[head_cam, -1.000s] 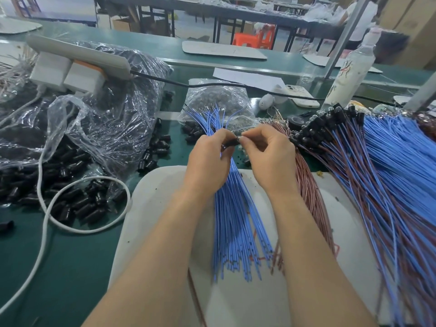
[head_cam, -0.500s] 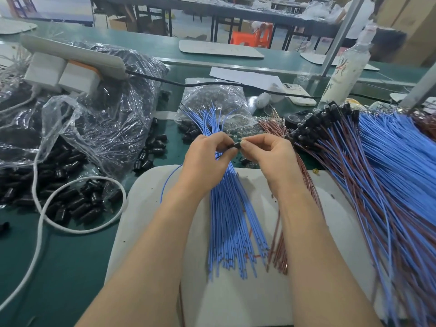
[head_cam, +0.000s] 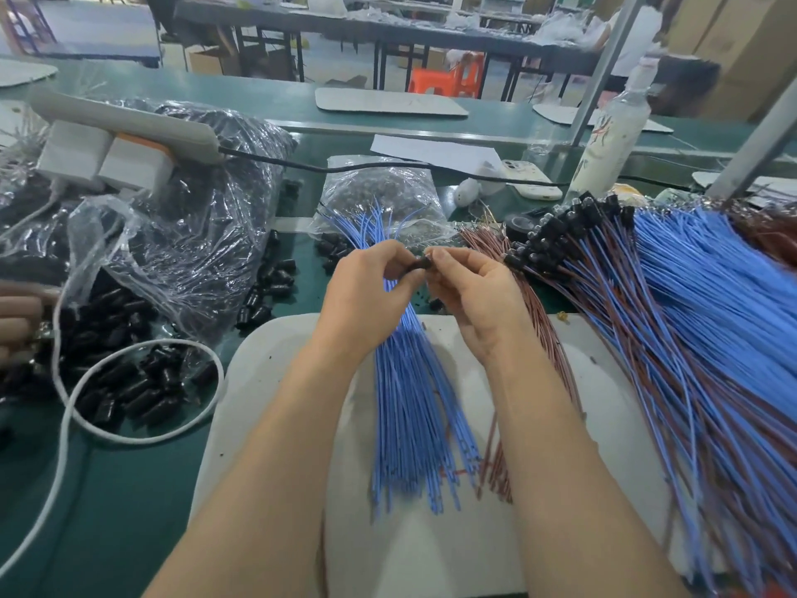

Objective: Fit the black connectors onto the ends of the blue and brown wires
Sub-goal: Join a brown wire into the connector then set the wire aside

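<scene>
Now, step: seating one black connector [head_cam: 420, 264] (judged from grip).
Left hand [head_cam: 366, 291]: pinches black connector.
Right hand [head_cam: 470, 291]: pinches its other end.
Next: push squarely.

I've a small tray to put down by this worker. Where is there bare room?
Bare green bench lies near-left, between the white cable loop and the white mat. The mat's near edge, below the ends of the blue wires, is also free. Crowded: loose black connectors and plastic bags on the left, the finished wire heap on the right.
</scene>
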A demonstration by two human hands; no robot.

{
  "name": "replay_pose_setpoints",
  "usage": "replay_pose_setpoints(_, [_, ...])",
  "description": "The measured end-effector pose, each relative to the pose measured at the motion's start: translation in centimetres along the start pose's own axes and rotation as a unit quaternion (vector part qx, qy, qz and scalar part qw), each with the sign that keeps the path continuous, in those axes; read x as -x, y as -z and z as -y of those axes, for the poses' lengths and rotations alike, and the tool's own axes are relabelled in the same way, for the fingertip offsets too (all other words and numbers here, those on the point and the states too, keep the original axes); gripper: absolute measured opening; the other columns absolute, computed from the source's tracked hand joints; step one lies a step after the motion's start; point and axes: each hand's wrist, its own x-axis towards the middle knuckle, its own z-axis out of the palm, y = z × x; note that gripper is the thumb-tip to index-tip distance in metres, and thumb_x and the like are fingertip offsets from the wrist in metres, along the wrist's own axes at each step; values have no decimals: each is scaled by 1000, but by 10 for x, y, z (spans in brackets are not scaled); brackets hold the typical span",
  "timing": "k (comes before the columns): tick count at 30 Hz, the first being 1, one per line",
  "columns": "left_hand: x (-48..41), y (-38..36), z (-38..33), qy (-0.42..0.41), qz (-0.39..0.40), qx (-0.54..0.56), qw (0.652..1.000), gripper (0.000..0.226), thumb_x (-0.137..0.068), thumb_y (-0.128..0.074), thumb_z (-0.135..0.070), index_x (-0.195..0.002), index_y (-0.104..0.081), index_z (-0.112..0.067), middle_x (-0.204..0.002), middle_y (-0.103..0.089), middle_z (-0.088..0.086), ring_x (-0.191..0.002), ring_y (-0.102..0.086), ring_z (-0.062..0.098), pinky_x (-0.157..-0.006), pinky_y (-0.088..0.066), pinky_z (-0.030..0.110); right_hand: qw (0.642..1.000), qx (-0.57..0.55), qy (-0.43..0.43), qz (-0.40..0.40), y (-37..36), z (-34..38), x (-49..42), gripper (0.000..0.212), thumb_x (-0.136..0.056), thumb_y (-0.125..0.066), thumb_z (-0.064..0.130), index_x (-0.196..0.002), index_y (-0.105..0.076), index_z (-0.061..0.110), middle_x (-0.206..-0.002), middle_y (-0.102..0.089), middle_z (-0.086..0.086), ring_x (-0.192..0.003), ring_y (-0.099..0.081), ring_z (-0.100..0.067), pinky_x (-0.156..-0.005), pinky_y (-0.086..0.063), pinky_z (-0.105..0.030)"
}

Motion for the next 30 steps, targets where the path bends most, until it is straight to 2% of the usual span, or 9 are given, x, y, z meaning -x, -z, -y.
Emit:
replay_pose_setpoints(4, [-14,8,-45,2,-35,48,998,5,-88,-65,-24,-90,-65,-20,-75,-65,-16,-77,-63,1,-70,-43,8,991,-98,-34,85,-8,21,12,30,-101,-40,33,-99,-65,16,-88,-68,-5,-83,-63,-19,-82,-53,-33])
replay_pose_setpoints(7, [-34,16,-97,-35,-82,101,991,5,-89,-64,-27,-88,-63,-22,-77,-68,-14,-76,-64,-1,-71,-46,8,971,-120,-53,200,3,52,28,47,-101,-26,45,-103,-61,13,-72,-64,-5,-65,-64,-17,-62,-54,-27])
replay_pose_setpoints(10, [-50,15,-146,-77,-152,217,961,8,-93,-60,-25,-91,-63,-18,-81,-71,-9,-77,-65,1,-80,-49,17,972,-63,1,226,36,91,48,40,-101,-33,31,-89,-65,9,-52,-44,2,-44,-47,-13,-46,-42,-20])
replay_pose_setpoints(14, [-65,-8,-186,-40,-226,367,901,14,-93,-59,-24,-79,-61,-20,-77,-65,-5,-71,-56,8,-80,-50,26,990,95,83,61,98,137,79,19,-100,-43,22,-91,-56,12,-48,-33,7,-37,-23,-6,-36,-18,-14])
replay_pose_setpoints(18, [-73,-69,-198,85,-98,501,855,9,-93,-59,-14,-85,-57,-12,-70,-58,0,-62,-57,12,-61,-51,26,911,353,128,-170,145,142,82,19,-98,-47,23,-80,-54,21,-49,-54,9,-39,-43,-6,-43,-37,-18])
replay_pose_setpoints(20, [-68,-111,-189,142,5,435,889,6,-92,-56,-6,-86,-57,-8,-76,-57,7,-68,-60,20,-71,-53,32,850,459,103,-235,162,124,67,19,-97,-49,24,-82,-59,17,-67,-64,2,-63,-60,-16,-63,-42,-26])
replay_pose_setpoints(23, [-48,-166,-164,166,109,232,952,10,-87,-61,-12,-83,-65,-4,-88,-63,17,-96,-64,34,-84,-49,36,784,552,-3,-284,177,85,44,25,-96,-50,27,-103,-63,6,-105,-65,-17,-104,-58,-35,-82,-43,-37])
replay_pose_setpoints(27, [-31,-191,-142,127,152,121,973,17,-88,-59,-21,-99,-66,-10,-99,-66,5,-96,-60,19,-75,-39,24,768,561,-35,-307,183,53,34,25,-94,-52,25,-107,-61,5,-113,-64,-18,-110,-56,-35,-84,-43,-38])
replay_pose_setpoints(30, [-32,-184,-139,89,146,126,977,16,-88,-58,-20,-94,-69,-10,-85,-65,0,-89,-63,19,-73,-43,25,781,527,17,-336,180,53,30,16,-91,-55,18,-104,-60,10,-109,-64,-14,-107,-54,-34,-81,-41,-37])
